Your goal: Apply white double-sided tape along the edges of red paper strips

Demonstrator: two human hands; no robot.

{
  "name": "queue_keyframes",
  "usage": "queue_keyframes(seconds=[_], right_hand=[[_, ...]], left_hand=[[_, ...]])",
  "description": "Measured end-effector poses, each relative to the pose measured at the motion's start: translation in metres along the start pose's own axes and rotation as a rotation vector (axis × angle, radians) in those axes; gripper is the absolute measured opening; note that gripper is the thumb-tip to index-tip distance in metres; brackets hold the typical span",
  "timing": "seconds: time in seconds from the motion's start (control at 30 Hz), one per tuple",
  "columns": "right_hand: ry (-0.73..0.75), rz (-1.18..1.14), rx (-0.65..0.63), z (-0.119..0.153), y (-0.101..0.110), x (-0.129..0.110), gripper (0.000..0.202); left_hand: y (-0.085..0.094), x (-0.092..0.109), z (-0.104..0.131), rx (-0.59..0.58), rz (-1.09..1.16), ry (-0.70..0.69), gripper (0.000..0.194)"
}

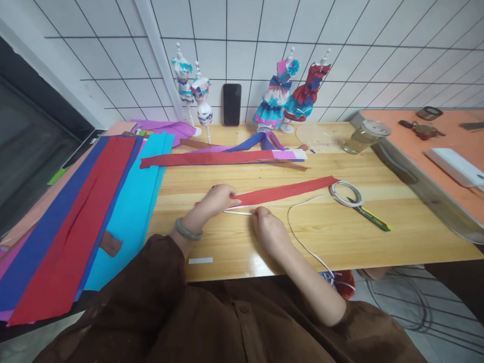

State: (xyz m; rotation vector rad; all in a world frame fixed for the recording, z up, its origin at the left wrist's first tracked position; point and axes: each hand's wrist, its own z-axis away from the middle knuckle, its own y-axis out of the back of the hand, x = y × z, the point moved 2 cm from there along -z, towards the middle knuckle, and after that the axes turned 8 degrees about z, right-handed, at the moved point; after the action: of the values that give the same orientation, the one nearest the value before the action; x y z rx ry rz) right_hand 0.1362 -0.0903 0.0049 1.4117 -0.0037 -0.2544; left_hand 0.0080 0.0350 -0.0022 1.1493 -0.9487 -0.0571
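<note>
Between the wooden desk's [408, 217] front and back edges, the left hand [218, 198] grips a long red crepe-like strip [287, 192] while the right hand [267, 227] pinches narrow white tape [238, 212], apparently peeling, needing a steady pull.

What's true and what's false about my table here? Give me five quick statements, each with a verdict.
1. The left hand touches a red strip. True.
2. The bracelet is on the right wrist. False: it is on the left wrist.
3. The right hand pinches one end of a white strip. True.
4. The tape roll lies to the left of both hands. False: it lies to their right, by a cutter.
5. The phone stands upright near the wall. True.
</note>
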Motion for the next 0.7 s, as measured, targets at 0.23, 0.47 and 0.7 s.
queue_keyframes(seconds=[0.23, 0.47, 0.7], right_hand=[[-0.001, -0.104, 0.016, 0.013, 0.005, 0.014, 0.024], [0.130, -0.299, 0.025, 0.023, 0.014, 0.031, 0.022], [0.226, 0.011, 0.195, -0.012, 0.028, 0.089, 0.021]], left_hand=[[-0.005, 0.002, -0.016, -0.005, 0.106, -0.037, 0.025], [-0.012, 0.002, -0.027, 0.063, 0.081, -0.118, 0.019], [-0.019, 0.007, -0.036, 0.109, 0.024, -0.163, 0.017]])
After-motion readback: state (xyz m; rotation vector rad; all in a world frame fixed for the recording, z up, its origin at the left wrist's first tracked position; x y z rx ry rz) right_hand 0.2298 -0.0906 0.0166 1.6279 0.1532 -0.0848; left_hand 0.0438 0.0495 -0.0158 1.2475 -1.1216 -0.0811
